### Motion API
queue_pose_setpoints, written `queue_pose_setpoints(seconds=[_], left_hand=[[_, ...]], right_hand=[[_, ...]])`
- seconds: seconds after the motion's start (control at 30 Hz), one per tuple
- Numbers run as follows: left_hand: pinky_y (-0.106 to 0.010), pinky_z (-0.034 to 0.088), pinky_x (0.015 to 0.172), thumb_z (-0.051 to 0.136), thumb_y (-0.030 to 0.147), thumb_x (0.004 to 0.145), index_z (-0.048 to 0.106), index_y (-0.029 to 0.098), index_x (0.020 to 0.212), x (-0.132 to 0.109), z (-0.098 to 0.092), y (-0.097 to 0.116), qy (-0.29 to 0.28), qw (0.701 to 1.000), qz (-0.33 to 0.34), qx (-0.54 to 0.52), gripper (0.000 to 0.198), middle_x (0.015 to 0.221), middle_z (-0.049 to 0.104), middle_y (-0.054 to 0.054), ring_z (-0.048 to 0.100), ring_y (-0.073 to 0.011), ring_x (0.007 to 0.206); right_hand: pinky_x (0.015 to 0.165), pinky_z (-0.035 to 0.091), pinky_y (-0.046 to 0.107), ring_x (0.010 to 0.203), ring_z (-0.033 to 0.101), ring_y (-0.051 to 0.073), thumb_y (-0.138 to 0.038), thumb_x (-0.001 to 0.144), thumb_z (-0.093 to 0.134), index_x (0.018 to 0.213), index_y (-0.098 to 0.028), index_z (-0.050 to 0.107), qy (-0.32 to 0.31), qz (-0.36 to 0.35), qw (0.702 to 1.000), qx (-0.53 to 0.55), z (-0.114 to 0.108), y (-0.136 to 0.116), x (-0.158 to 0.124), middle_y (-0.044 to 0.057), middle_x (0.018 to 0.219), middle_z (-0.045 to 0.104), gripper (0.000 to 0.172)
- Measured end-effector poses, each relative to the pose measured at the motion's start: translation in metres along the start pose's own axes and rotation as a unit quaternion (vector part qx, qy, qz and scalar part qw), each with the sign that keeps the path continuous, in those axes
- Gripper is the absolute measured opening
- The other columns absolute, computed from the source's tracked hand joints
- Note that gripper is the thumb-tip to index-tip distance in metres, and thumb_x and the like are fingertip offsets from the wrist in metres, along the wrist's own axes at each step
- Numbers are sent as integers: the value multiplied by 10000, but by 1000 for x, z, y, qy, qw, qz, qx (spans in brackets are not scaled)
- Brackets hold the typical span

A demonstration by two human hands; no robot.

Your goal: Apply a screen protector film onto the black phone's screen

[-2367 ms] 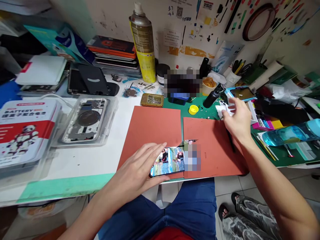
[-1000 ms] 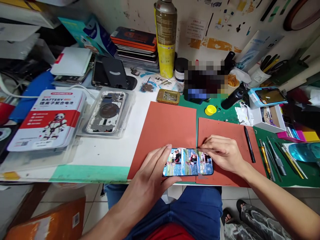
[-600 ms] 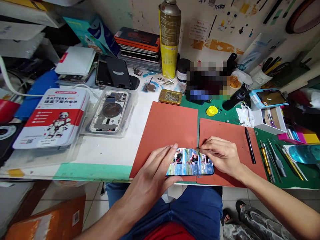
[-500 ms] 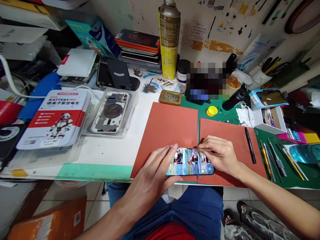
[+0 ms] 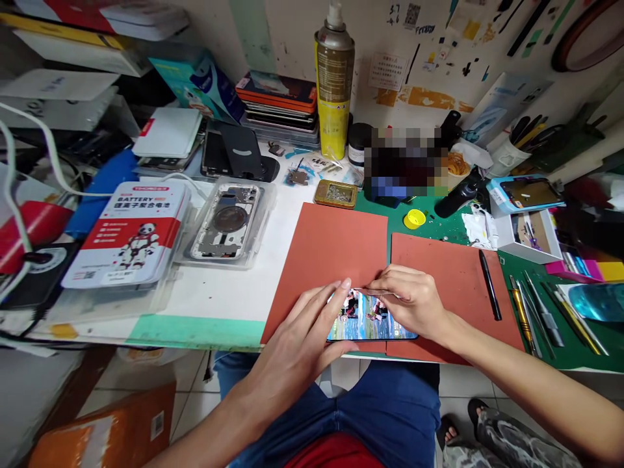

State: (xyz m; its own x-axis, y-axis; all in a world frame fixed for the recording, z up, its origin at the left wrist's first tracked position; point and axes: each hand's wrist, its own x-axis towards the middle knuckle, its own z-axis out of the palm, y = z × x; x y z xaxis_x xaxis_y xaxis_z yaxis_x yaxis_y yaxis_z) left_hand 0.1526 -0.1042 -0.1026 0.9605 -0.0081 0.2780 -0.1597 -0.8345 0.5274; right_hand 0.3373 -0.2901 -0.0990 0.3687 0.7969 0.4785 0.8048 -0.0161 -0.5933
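A smartphone (image 5: 370, 318) with a lit, colourful screen lies sideways near the table's front edge, across two reddish-brown mats. My left hand (image 5: 305, 325) grips its left end, fingers along the far edge and thumb at the near edge. My right hand (image 5: 412, 299) is closed in a pinch over the phone's far long edge. Between its fingertips shows a thin, flat, light strip (image 5: 385, 292), lying along that edge; whether it enters the seam I cannot tell. The right fingers cover part of the screen.
On the right mat (image 5: 448, 260) lies a black pen-like tool (image 5: 489, 285). Tweezers and drivers (image 5: 541, 312) lie farther right. Beyond the mats are a small tin (image 5: 335, 194) and a yellow cap (image 5: 415, 220). At left stand a battery box (image 5: 127, 237) and an opened phone back (image 5: 229, 221).
My right hand has slid left along the phone's far edge, and the thin strip now shows in its fingers. My left hand keeps its grip. The whole view has shifted slightly.
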Motion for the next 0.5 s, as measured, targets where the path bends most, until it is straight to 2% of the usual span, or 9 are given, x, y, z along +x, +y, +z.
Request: queue_pose_setpoints(seconds=[0.17,0.23,0.3,0.37,0.47,0.5], left_hand=[[-551,573,1140,703,419,1005,73,301,1752,-1,-5,0,-8,1000,5,-9,984,1611,549,-196,568,-349,1460],[-543,567,1152,685,485,1006,72,296,1752,-3,-9,-2,-30,999,-4,-22,983,1646,513,-197,540,-349,1493],[-539,568,1153,656,529,1017,79,296,1751,-5,-13,-7,-47,999,-9,-25,963,1662,497,-191,512,-353,1521],[-531,584,1132,632,552,1029,90,300,1751,-6,-17,-14,-45,999,-1,-19,937,1650,515,-182,524,-356,1510],[-515,611,1087,613,573,1038,122,299,1750,-4,-19,-26,-26,999,26,-5,907,1614,561,-171,585,-360,1444],[-510,614,1080,613,576,1039,136,297,1749,-3,-19,-29,-22,999,35,0,900,1598,579,-166,602,-358,1423]], right_hand=[[682,600,367,755,740,208,-171,1064,608,1047,-196,799,-34,11,999,3,-4,-5,-1,71,851,804,194],[774,623,404,861,763,235,-218,1057,650,1122,-196,795,-43,27,999,10,-14,-10,-6,85,953,826,160],[876,627,434,979,773,253,-259,1042,686,1179,-212,791,-21,79,997,7,-31,-10,-14,90,1073,833,179],[924,619,447,1024,777,260,-316,1037,691,1160,-234,801,69,166,983,-27,-54,-1,-23,81,1116,832,183],[933,612,487,1008,777,287,-456,1006,702,1154,-233,792,264,266,918,-131,-91,33,-27,92,1118,828,283],[948,607,510,1037,767,306,-500,972,723,1214,-224,767,293,275,901,-164,-102,48,-24,109,1169,817,369]])
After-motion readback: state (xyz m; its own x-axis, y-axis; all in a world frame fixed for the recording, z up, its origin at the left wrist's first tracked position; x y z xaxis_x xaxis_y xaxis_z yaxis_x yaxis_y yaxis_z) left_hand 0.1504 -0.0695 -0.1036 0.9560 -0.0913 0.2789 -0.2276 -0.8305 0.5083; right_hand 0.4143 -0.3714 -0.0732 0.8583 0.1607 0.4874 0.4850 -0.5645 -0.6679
